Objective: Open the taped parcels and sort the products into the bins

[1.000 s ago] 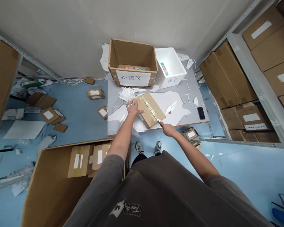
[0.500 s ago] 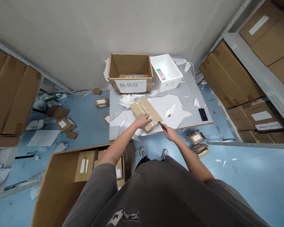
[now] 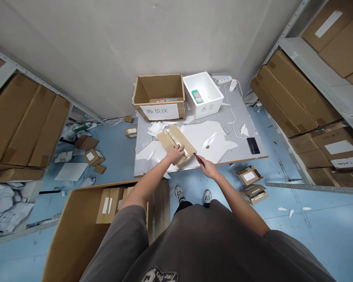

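Note:
A flat brown cardboard parcel (image 3: 172, 139) sealed with clear tape lies on the grey table (image 3: 241, 147). My left hand (image 3: 175, 153) rests on the parcel's near end, fingers curled over its top. Just right of the parcel's near corner, my right hand (image 3: 207, 167) is closed round a small red-handled cutter (image 3: 199, 159), whose tip points at the parcel's edge.
Behind the parcel stand an open labelled carton (image 3: 159, 95) and a white foam box (image 3: 202, 94). A black phone (image 3: 253, 145) and a charger cable lie at the right. Torn white paper litters the table. A big carton (image 3: 85, 223) of parcels sits at my left; shelves flank both sides.
My left hand slid from the parcel's far end to its near end. The right hand drew the cutter back along the tape and off the near corner.

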Motion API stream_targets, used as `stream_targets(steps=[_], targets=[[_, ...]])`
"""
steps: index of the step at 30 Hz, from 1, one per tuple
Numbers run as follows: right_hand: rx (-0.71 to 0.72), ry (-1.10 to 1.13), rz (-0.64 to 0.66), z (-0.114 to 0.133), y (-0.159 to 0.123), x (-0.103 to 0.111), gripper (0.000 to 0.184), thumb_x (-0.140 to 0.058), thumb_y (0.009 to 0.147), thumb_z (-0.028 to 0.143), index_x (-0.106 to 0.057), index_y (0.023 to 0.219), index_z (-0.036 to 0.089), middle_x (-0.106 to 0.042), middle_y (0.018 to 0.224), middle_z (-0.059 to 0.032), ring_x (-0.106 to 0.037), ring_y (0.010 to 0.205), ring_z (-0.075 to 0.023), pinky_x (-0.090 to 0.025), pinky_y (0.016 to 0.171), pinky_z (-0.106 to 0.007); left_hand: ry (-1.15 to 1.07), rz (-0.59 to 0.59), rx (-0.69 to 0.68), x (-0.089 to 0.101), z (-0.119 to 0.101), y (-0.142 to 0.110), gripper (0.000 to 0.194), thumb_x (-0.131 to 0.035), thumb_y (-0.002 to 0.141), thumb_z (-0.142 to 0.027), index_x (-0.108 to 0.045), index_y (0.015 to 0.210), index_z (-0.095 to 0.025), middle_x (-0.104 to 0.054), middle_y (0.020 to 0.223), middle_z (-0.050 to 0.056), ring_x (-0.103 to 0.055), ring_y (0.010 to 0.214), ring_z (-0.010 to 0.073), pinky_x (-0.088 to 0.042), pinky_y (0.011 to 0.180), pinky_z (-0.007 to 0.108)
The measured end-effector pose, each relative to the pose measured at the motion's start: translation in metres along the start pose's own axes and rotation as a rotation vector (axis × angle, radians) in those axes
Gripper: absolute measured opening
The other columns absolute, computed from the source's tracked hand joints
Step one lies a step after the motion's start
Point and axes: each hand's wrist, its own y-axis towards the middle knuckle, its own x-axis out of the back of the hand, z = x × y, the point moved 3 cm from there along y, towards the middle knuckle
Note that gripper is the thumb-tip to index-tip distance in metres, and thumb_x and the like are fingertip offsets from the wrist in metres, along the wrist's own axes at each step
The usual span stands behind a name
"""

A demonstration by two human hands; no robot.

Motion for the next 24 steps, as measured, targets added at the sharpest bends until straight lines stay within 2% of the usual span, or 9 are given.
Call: stream_targets(steps=[3, 6, 8, 11, 14, 19, 24], targets=[[-0.003, 0.008, 0.0, -0.006, 0.001, 0.003, 0.066, -0.049, 0.104, 0.021, -0.043, 0.169, 0.027, -0.07, 0.149, -0.0104, -0.07, 0.13, -0.0294, -0.054, 0.11, -0.042, -0.064, -0.031, 0.033, 0.002, -0.014, -0.001, 0.111, -0.097, 0.056, -0.058, -0.056, 0.154, -0.028, -0.029, 0.174, 0.02, -0.028, 0.155, 0.0491, -0.036, 0.12, 0.061], [0.02, 0.019, -0.002, -0.01, 0.002, 0.007, 0.066, -0.05, 0.102, 0.021, -0.044, 0.168, 0.027, -0.07, 0.149, -0.0106, -0.069, 0.13, -0.0298, -0.054, 0.11, -0.043, -0.159, -0.01, 0.092, -0.002, -0.018, -0.002, 0.12, -0.097, 0.053, -0.065, -0.052, 0.158, -0.03, -0.028, 0.175, 0.02, -0.031, 0.156, 0.048, -0.046, 0.115, 0.057], [0.032, 0.023, -0.009, -0.013, 0.004, 0.009, 0.067, -0.05, 0.102, 0.02, -0.044, 0.168, 0.027, -0.071, 0.147, -0.0103, -0.07, 0.129, -0.0297, -0.055, 0.109, -0.044, -0.203, 0.032, 0.103, -0.005, -0.016, 0.0, 0.121, -0.099, 0.051, -0.062, -0.052, 0.159, -0.035, -0.023, 0.178, 0.016, -0.031, 0.158, 0.0464, -0.047, 0.116, 0.054], [0.029, 0.027, -0.015, -0.017, 0.007, 0.01, 0.067, -0.05, 0.101, 0.019, -0.045, 0.167, 0.028, -0.073, 0.142, -0.0093, -0.071, 0.126, -0.0289, -0.055, 0.108, -0.043, -0.182, 0.097, 0.109, -0.006, -0.013, 0.008, 0.112, -0.103, 0.051, -0.046, -0.058, 0.153, -0.04, -0.016, 0.182, 0.011, -0.03, 0.16, 0.0454, -0.047, 0.116, 0.053], [0.017, 0.029, 0.004, -0.018, 0.011, 0.007, 0.065, -0.05, 0.102, 0.021, -0.045, 0.166, 0.027, -0.075, 0.139, -0.0095, -0.072, 0.123, -0.0285, -0.055, 0.107, -0.041, -0.119, 0.093, 0.135, -0.001, -0.014, 0.015, 0.104, -0.103, 0.053, -0.034, -0.062, 0.148, -0.04, -0.02, 0.18, 0.012, -0.038, 0.153, 0.0465, -0.049, 0.111, 0.057], [0.007, 0.027, 0.04, -0.017, 0.025, 0.001, 0.06, -0.046, 0.105, 0.025, -0.046, 0.165, 0.024, -0.079, 0.125, -0.0097, -0.075, 0.112, -0.0272, -0.055, 0.1, -0.038, -0.066, -0.051, 0.168, 0.01, -0.024, 0.014, 0.111, -0.103, 0.055, -0.039, -0.053, 0.154, -0.033, -0.038, 0.169, 0.018, -0.043, 0.147, 0.0468, -0.036, 0.119, 0.062], [-0.014, 0.063, 0.098, -0.027, 0.042, 0.002, 0.052, -0.046, 0.106, 0.028, -0.049, 0.158, 0.022, -0.08, 0.101, -0.0045, -0.073, 0.084, -0.0223, -0.056, 0.085, -0.033, -0.112, -0.086, 0.215, 0.011, -0.031, 0.001, 0.114, -0.103, 0.056, -0.045, -0.05, 0.154, -0.026, -0.042, 0.165, 0.022, -0.034, 0.154, 0.0445, -0.025, 0.127, 0.06]])
